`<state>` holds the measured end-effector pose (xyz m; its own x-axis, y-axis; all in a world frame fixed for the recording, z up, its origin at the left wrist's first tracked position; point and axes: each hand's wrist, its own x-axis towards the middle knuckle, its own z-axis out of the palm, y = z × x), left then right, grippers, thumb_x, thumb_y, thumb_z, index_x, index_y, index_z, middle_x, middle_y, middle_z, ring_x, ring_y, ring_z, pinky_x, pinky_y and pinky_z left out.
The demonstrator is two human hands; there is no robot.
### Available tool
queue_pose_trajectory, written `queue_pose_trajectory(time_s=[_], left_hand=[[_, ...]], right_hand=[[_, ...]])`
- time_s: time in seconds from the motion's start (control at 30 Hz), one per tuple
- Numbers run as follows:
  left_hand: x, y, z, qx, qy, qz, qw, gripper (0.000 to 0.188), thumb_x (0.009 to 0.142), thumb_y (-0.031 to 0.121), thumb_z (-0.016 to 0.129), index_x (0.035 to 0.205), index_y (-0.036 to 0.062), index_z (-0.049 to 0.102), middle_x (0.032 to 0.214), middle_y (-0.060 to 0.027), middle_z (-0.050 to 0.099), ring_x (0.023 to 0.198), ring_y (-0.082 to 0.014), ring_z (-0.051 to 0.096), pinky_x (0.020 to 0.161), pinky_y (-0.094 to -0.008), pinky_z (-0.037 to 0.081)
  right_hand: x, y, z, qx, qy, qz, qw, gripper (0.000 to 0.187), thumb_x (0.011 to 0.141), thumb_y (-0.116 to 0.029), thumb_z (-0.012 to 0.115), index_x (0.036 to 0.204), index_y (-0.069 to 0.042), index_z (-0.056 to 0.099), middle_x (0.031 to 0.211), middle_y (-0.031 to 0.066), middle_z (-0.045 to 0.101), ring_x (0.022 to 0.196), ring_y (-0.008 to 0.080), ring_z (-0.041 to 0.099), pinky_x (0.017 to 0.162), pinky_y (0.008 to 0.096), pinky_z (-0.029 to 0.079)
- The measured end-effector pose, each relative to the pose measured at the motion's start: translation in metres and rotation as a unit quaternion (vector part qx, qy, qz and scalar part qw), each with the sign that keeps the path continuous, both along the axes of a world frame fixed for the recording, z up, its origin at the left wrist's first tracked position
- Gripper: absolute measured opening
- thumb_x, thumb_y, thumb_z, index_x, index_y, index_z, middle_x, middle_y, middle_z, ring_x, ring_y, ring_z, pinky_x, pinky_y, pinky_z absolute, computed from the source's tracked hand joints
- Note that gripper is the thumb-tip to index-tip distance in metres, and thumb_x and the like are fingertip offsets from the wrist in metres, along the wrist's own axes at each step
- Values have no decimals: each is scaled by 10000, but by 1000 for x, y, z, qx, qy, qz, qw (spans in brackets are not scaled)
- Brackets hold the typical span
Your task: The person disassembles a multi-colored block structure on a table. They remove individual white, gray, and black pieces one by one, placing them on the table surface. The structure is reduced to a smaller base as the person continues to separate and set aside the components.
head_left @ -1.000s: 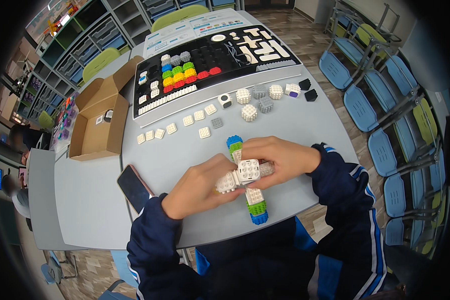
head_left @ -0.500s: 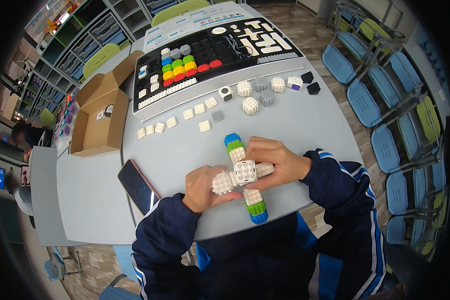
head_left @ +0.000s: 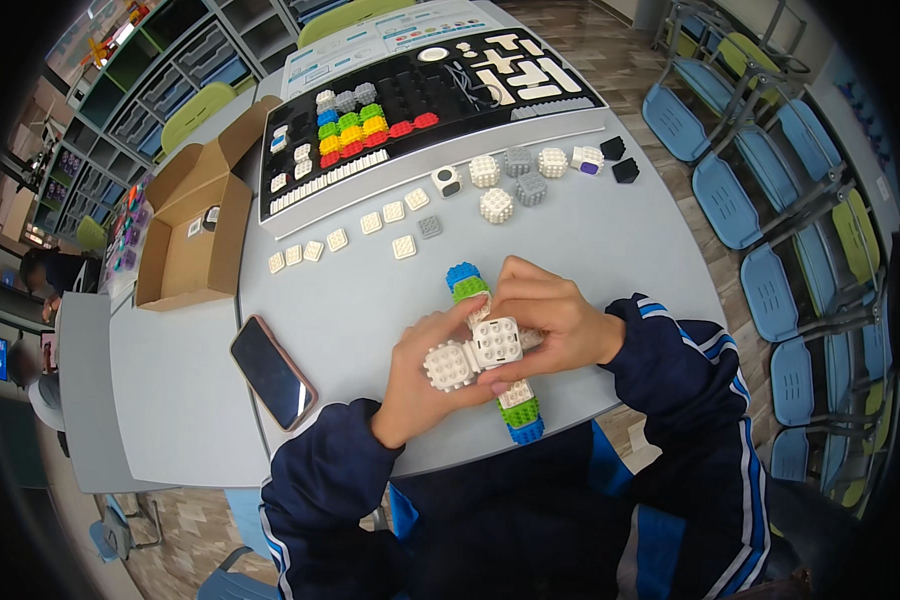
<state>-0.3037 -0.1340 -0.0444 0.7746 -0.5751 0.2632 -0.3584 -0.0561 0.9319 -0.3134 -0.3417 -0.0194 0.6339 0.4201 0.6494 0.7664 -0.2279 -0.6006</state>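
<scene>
Both hands grip a cross-shaped build of studded building blocks, held just over the near part of the table. White blocks form its middle and side arms; its far and near arms run from white to green to blue at the tips. My left hand wraps around the left side, thumb and fingers on either side of a white block. From the right, my right hand pinches the central white cube, its fingers partly covering the right arm of the build. Contact points beneath are hidden.
Loose white square plates lie beyond my hands, with several white and grey blocks farther right. A black parts tray stands at the back. An opened cardboard box and a phone are at left; blue chairs stand at right.
My left hand has spread farther around the build, its fingers now reaching up beside the central cube. The build has shifted slightly right. My right hand keeps its hold.
</scene>
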Motion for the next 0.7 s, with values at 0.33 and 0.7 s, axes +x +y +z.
queue_pose_trajectory(time_s=[0.33,0.7], left_hand=[[-1,-1,7,57,34,-12,998,775,614,274,872,1292,86,548,906,-71,633,784,-214,612,727,-322,467],[2,7,15,30,-78,43,996,788,619,340,850,1289,66,537,1044,-53,591,974,-210,507,873,-351,350]], right_hand=[[0,3,6,47,30,8,998,346,648,-212,853,864,-4,681,840,80,619,776,220,501,653,312,444],[-1,-7,1,57,25,-55,997,369,596,-212,886,826,-12,677,794,54,570,766,192,474,633,284,387]])
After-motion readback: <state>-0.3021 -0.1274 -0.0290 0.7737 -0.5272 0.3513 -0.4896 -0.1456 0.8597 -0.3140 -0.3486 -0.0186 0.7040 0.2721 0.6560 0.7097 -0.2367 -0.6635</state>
